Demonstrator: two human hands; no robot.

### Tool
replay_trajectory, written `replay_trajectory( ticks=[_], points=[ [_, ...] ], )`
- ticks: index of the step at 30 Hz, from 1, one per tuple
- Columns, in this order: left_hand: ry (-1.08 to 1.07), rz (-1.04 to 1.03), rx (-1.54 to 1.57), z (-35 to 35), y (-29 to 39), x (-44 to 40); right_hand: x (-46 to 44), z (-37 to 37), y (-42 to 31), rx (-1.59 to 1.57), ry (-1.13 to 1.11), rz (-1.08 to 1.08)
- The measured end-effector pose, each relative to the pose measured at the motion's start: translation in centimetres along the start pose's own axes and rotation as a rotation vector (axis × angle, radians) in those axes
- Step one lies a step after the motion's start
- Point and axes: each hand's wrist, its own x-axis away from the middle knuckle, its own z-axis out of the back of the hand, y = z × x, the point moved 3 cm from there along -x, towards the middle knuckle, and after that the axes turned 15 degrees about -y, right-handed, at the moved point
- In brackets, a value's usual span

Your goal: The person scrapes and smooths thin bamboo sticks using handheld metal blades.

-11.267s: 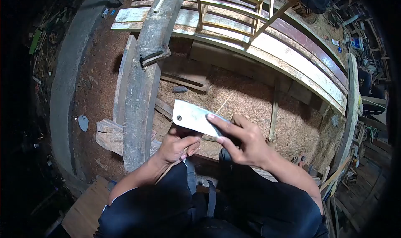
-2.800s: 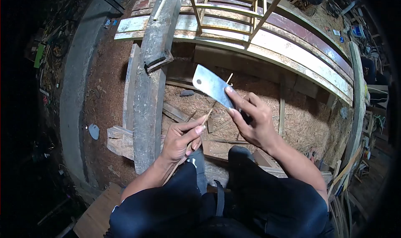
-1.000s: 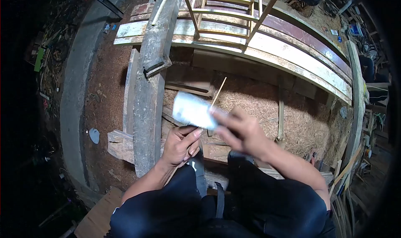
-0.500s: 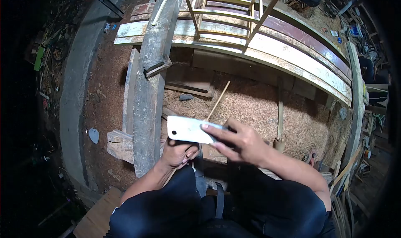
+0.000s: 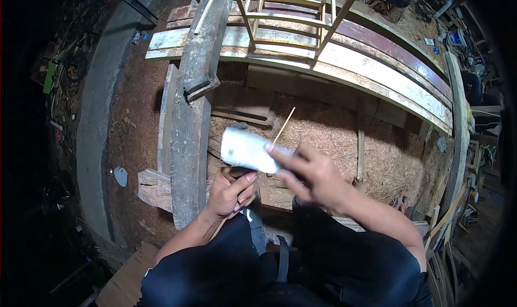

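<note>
My right hand (image 5: 318, 180) is closed around a cleaver, its handle hidden by the fingers. The cleaver's broad pale blade (image 5: 246, 149) points left and is smeared by motion. Just below the blade, my left hand (image 5: 232, 194) is closed on a thin wooden stick (image 5: 284, 125). This stick slants up and to the right past the blade, and a pale length of it shows below the left wrist. The blade covers the middle of the stick, so I cannot tell whether the two touch.
A thick weathered beam (image 5: 188, 140) runs along my left. Ahead, a slatted wooden frame (image 5: 291, 19) stands on a plank bench (image 5: 377, 72). Shavings cover the ground (image 5: 323, 129), where a dark block (image 5: 237, 126) lies. A broken wood chunk (image 5: 154, 188) sits beside the beam.
The cleaver has moved up and slightly right, its blade now blurred and tilted. My right hand has shifted a little with it. The left hand and stick stay nearly in place.
</note>
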Motion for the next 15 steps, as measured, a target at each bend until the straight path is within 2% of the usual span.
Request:
replay_trajectory(
  ticks=[2,4,5,6,8,9,10,13,14,15],
  points=[
    [0.05,0.039,0.052,0.0,-0.1,0.2,-0.2,-0.1,-0.2,0.047,0.012,0.036],
    [-0.014,0.029,0.008,-0.5,0.8,-0.4,-0.8,0.9,2.5,-0.044,0.243,-0.077],
    [-0.045,0.05,-0.04,-0.1,0.4,-0.3,-0.8,1.5,2.9,0.049,0.219,-0.162],
    [-0.046,0.041,-0.041,0.1,0.2,-0.3,-0.7,1.3,2.5,0.056,0.218,-0.156],
    [0.017,0.053,-0.059,0.7,-0.3,0.0,-0.1,-0.9,0.0,-0.025,0.015,0.032],
    [0.006,0.091,0.005,0.7,-0.4,0.2,0.0,-1.2,-1.4,0.004,-0.085,0.062],
    [0.103,0.119,0.118,0.6,-0.7,0.3,0.1,-1.3,-1.6,0.031,-0.107,0.05],
    [-0.083,0.014,0.141,0.0,0.5,-0.3,-0.8,0.7,0.9,-0.023,0.184,-0.087],
    [-0.053,0.001,0.123,-0.6,0.9,-0.3,-0.8,1.3,1.0,-0.009,0.192,-0.136],
    [-0.048,0.012,0.125,-0.3,0.8,-0.3,-0.7,0.5,0.7,-0.017,0.122,-0.064]
  ],
)
